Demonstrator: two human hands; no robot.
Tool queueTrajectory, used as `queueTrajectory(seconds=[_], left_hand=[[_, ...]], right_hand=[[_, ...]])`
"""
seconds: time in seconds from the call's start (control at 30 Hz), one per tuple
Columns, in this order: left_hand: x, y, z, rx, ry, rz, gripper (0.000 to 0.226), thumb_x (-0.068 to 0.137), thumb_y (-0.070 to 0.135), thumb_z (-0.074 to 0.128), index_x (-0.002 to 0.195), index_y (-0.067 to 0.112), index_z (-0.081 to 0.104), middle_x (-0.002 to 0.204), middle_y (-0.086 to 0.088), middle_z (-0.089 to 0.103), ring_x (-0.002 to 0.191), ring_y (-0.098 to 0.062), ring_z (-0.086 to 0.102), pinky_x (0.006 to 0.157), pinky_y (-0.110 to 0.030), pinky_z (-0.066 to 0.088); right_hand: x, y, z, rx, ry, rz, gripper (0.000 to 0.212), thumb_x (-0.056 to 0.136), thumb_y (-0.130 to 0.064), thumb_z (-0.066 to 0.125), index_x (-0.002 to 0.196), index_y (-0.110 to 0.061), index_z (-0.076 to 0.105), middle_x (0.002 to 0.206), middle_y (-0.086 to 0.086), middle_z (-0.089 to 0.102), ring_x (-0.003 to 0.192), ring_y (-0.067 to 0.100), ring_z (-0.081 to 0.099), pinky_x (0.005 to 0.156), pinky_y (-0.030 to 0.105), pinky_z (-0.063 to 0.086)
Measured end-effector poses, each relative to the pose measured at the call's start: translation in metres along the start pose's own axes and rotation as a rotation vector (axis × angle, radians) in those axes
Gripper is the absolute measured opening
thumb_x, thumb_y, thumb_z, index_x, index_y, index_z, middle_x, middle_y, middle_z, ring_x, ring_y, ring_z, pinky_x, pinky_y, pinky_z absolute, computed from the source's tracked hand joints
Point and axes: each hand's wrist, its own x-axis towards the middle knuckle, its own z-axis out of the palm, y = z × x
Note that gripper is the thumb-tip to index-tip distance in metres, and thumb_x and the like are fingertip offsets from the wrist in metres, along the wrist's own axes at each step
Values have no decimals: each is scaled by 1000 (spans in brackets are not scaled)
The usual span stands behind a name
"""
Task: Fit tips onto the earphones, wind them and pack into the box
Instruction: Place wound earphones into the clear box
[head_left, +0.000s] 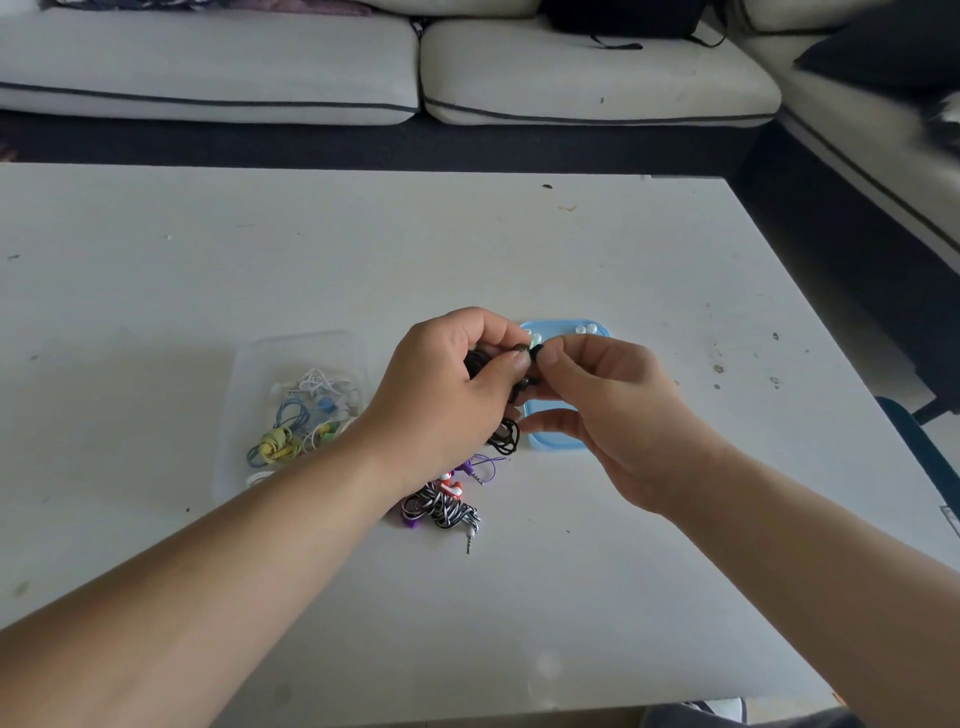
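My left hand (447, 384) grips the black earphones (506, 436); my right hand (608, 400) pinches 1 end, fitting a tip, I think. Wound sets (296, 421) lie in the box (260, 358); striped earphones (441, 509) wait.

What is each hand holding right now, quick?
Left hand: curled around the bundled black wired earphones.
Right hand: thumb and forefinger pinching that pair's black earbud.

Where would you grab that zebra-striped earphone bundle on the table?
Probably the bunched middle of the striped earphones, pinched from above: the cord is gathered there and lies flat on the table, while the plug trails loose towards the near edge.
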Motion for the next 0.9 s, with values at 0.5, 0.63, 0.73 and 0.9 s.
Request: queueTrajectory(seconds=[0.5,0.63,0.73,0.9], left_hand=[[3,-1,-1,-102,26,-50,13,97,12,70,98,23,77,83,5,78,79,-15,76,73,-27,62],[2,-2,-2,-173,-4,-59,15,97,7,68,99,18,77,84,0,79,80,-18,77,79,-32,63],[3,-2,-2,-223,7,-71,14,96,6,69,99,17,78,84,-2,79,77,-18,76,83,-39,64],[5,-4,0,-327,28,-120,13,95,8,72,102,16,79,92,-10,80,84,-24,76,90,-51,62]], right_hand=[[0,-9,1,121,-8,1,17,97,-4,63,81,0,68,85,24,68,80,31,72,84,46,62],[0,-9,-4,169,-83,41,7,94,-8,66,90,-2,68,84,19,69,81,28,72,73,34,61],[2,-9,-10,136,-119,52,8,89,-15,69,89,-8,73,87,14,73,90,28,73,80,36,62],[5,-9,-15,167,-126,42,12,98,-8,60,99,-6,72,89,13,75,90,28,74,84,41,60]])
